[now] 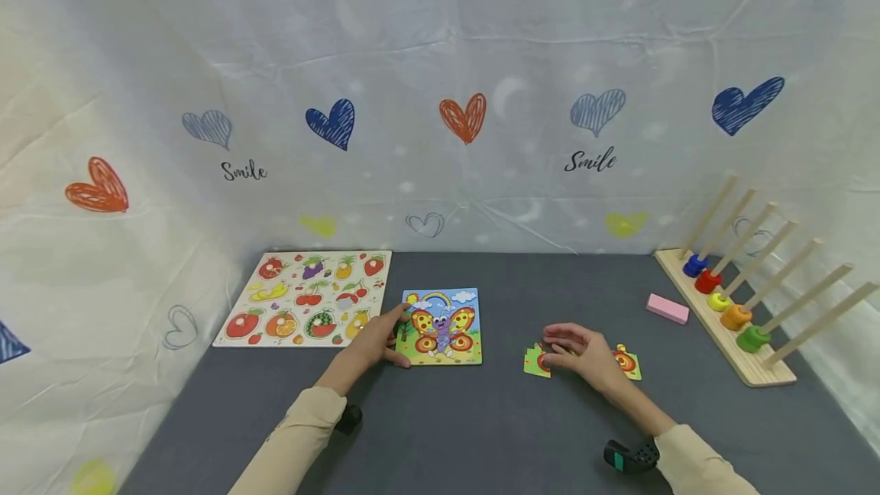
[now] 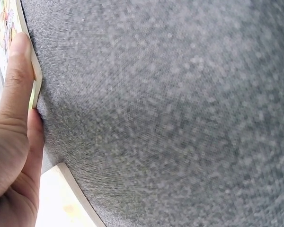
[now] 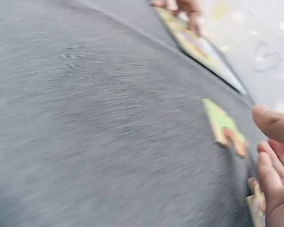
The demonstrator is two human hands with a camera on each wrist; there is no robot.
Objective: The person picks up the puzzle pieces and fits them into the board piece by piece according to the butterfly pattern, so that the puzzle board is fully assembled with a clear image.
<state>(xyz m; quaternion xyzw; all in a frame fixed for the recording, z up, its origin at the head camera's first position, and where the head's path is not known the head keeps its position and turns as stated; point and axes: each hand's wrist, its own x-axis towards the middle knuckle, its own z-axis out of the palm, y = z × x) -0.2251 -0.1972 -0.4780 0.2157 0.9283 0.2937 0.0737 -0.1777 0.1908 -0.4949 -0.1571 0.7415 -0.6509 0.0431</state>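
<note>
A square butterfly picture board (image 1: pixel 444 327) lies on the dark table. The left hand (image 1: pixel 371 342) grips its left edge; in the left wrist view the thumb of that hand (image 2: pixel 14 137) lies over the rim of the board (image 2: pixel 36 75). Further right, the right hand (image 1: pixel 587 357) is held over small puzzle pieces, fingers loosely bent. One green and red piece (image 1: pixel 536 361) shows left of it, another piece (image 1: pixel 629 363) to its right. The blurred right wrist view has the hand (image 3: pixel 277 165) beside a green piece (image 3: pixel 222 123), with space between thumb and fingers.
A fruit picture board (image 1: pixel 302 300) lies at the back left, close to the left hand. At the right stands a wooden peg rack (image 1: pixel 729 319) with coloured rings, and a pink block (image 1: pixel 668 308) lies beside it. A white cloth with hearts hangs behind the table.
</note>
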